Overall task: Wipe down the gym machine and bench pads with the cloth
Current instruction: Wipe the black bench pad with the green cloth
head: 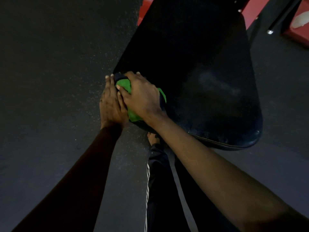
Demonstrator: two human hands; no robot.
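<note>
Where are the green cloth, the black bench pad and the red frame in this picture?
green cloth [124,84]: head view, its upper visible patch.
black bench pad [200,67]: head view, bare middle of its top.
red frame [144,10]: head view, bar left of the pad's far end.

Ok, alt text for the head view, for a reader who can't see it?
The right hand holds a bunched green cloth against the near left corner of a black bench pad, while the left hand lies flat beside it at the pad's edge. Red frame parts show beyond the pad.
</note>
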